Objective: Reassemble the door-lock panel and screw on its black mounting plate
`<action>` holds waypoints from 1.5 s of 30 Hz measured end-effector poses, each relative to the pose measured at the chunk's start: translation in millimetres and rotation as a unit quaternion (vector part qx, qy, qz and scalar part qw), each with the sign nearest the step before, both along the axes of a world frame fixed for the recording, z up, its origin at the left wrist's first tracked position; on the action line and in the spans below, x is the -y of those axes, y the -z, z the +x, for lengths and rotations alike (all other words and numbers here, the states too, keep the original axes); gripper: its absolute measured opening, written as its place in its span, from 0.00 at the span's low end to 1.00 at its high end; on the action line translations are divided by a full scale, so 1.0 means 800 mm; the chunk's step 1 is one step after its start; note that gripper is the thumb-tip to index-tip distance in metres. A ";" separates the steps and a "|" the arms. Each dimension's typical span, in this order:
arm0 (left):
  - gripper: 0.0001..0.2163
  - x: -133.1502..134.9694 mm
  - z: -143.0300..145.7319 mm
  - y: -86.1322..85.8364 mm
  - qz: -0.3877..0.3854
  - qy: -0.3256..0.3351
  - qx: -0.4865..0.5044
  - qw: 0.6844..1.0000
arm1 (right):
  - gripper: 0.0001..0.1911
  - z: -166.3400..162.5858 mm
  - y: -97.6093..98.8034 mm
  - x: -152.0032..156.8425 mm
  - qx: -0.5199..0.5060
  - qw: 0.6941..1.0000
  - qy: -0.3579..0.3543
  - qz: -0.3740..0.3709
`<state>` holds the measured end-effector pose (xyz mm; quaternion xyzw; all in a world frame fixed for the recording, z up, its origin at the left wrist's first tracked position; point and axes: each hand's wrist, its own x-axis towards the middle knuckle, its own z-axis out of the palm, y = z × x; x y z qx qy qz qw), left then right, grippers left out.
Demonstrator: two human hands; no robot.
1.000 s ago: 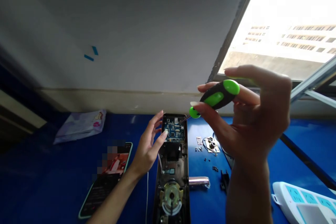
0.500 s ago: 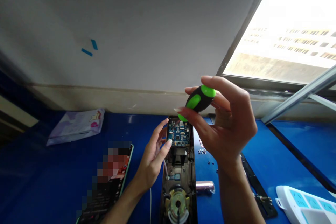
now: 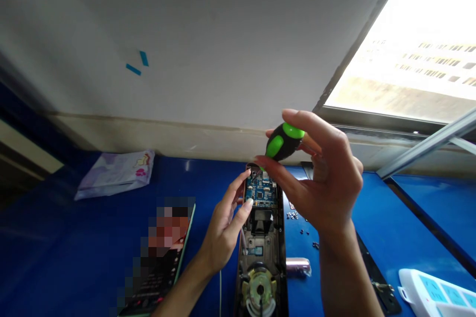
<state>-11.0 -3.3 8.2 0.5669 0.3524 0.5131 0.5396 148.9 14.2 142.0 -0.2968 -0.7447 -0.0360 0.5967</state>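
Black-and-green bulbous-handled screwdriver [image 3: 285,144]: right of centre, pinched in right hand [image 3: 322,181]. Blue rectangular circuit board [image 3: 261,193]: lower centre, inside long dark housing [image 3: 269,245]; left hand [image 3: 224,235] at its left edge, thumb and forefinger apart.

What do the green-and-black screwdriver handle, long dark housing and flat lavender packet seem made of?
Green-and-black screwdriver handle: likely plastic, its green end glossy; the matte black grip may be rubber.
Long dark housing: plastic or coated metal; its semi-gloss sheen leaves that open.
Flat lavender packet: probably thin plastic film, given its creases and shine.
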 end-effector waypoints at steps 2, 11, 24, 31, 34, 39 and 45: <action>0.25 0.000 0.001 0.000 -0.004 -0.001 0.004 1.000 | 0.36 0.002 -0.003 0.002 0.019 1.000 0.000 -0.015; 0.26 -0.001 0.000 0.002 -0.013 0.000 0.014 1.000 | 0.39 -0.001 -0.004 0.005 -0.010 0.998 0.048 0.032; 0.27 0.000 -0.001 0.006 -0.024 -0.006 0.004 1.000 | 0.37 -0.007 0.003 0.001 -0.019 0.999 0.025 0.024; 0.26 0.001 -0.002 0.004 -0.026 -0.010 -0.005 1.000 | 0.37 -0.008 0.001 0.000 -0.008 0.999 0.016 0.043; 0.26 0.001 -0.001 0.005 -0.024 -0.013 -0.004 1.000 | 0.37 -0.009 0.005 -0.002 -0.008 0.999 0.027 0.038; 0.27 0.000 0.001 0.003 -0.026 -0.008 0.009 1.000 | 0.38 -0.011 0.011 -0.007 0.008 0.996 0.069 0.054; 0.26 0.001 0.001 0.000 -0.016 -0.002 0.012 1.000 | 0.41 -0.013 0.003 -0.002 0.016 0.997 0.036 0.074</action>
